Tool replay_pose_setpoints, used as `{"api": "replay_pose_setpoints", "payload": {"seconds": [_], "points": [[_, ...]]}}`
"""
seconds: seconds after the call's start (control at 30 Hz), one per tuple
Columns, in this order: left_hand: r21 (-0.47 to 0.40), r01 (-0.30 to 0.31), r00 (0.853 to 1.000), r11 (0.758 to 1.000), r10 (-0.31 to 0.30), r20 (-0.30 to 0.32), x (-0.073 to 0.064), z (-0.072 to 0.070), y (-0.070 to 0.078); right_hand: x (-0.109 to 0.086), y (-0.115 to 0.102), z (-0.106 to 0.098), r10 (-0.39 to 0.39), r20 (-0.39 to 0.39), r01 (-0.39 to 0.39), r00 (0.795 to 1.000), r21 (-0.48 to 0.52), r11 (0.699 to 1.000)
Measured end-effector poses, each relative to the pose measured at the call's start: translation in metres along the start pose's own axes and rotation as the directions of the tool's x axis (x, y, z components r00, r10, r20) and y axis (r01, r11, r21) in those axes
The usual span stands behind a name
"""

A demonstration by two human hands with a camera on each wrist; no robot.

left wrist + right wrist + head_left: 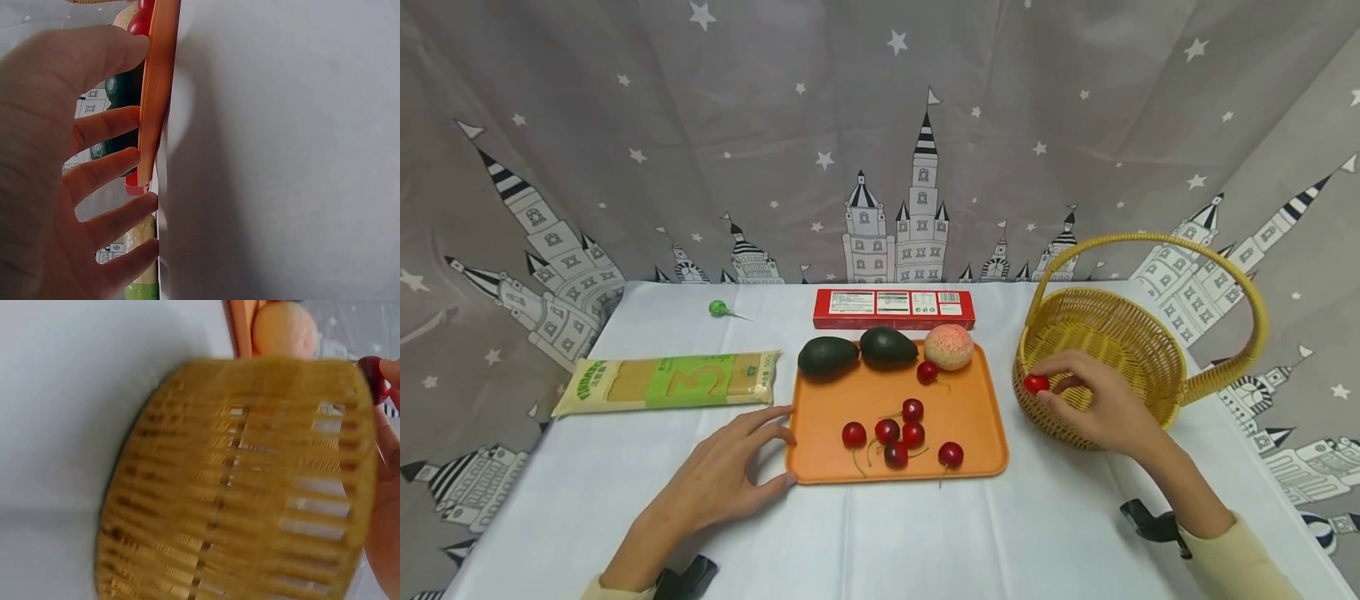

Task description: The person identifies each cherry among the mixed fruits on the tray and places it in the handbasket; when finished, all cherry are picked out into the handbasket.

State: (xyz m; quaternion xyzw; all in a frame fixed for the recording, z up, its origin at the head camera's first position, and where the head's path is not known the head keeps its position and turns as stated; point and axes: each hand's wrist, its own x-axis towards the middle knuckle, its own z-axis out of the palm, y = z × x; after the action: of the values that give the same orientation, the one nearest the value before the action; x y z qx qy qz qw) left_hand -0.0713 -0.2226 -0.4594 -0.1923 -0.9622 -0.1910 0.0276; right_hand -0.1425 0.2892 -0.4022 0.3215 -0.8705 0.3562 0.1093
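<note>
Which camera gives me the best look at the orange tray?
The head view: it shows nearly all of the orange tray from above. The left wrist view shows only its edge, side-on and close, with the left hand at it. The right wrist view catches just a small piece, beyond the basket.

From the head, the white table (917, 533) is taken in widely, forward and down, the patterned curtain (865, 108) caught behind; over to the left wrist, low and rolled sideways, where the orange tray (155, 106) is met edge-on, close up; at the right wrist, likewise rolled, the woven basket (269, 372) is faced at close range, much of the view being filled; the tray is shared by all three.
</note>
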Motion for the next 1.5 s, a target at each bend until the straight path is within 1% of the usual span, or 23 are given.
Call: {"api": "replay_pose_setpoints", "payload": {"seconds": [0.1, 0.23, 0.37, 0.53, 0.77, 1.0, 1.17, 1.23, 1.5], "points": [[-0.005, -0.001, 1.0, 1.0, 0.001, -0.003, -0.001, 0.0, -0.001, -0.002, 0.012, -0.005, 0.029, -0.018, -0.029, 0.999, 0.006, 1.0], [-0.003, 0.0, 1.0, 1.0, 0.0, -0.007, -0.001, 0.0, -0.001, -0.003, 0.027, -0.011, 0.067, -0.028, -0.068, 0.997, -0.034, 0.997], [-0.001, 0.004, 1.0, 1.0, -0.004, -0.001, -0.001, -0.001, -0.001, -0.003, 0.04, -0.015, 0.124, -0.025, -0.125, 0.992, -0.066, 0.99], [-0.005, 0.007, 1.0, 1.0, -0.007, 0.006, 0.0, -0.001, 0.0, -0.001, 0.053, -0.017, 0.173, -0.001, -0.172, 0.985, -0.086, 0.981], [-0.004, 0.011, 1.0, 1.0, -0.01, 0.009, 0.002, 0.0, -0.001, 0.007, 0.064, -0.017, 0.232, 0.064, -0.225, 0.971, -0.107, 0.969], [-0.009, 0.003, 1.0, 1.0, -0.003, 0.0, 0.003, 0.0, 0.0, 0.016, 0.072, -0.016, 0.247, 0.107, -0.231, 0.963, -0.147, 0.962], [-0.009, 0.003, 1.0, 1.0, -0.003, -0.001, 0.002, -0.001, -0.001, 0.022, 0.076, -0.015, 0.293, 0.158, -0.267, 0.943, -0.166, 0.949], [-0.009, 0.004, 1.0, 1.0, -0.004, 0.001, 0.002, -0.001, -0.001, 0.023, 0.076, -0.015, 0.298, 0.174, -0.268, 0.939, -0.175, 0.947], [-0.004, 0.013, 1.0, 1.0, -0.013, 0.008, 0.001, 0.001, -0.001, 0.025, 0.08, -0.013, 0.264, 0.214, -0.221, 0.941, -0.204, 0.954]]}}
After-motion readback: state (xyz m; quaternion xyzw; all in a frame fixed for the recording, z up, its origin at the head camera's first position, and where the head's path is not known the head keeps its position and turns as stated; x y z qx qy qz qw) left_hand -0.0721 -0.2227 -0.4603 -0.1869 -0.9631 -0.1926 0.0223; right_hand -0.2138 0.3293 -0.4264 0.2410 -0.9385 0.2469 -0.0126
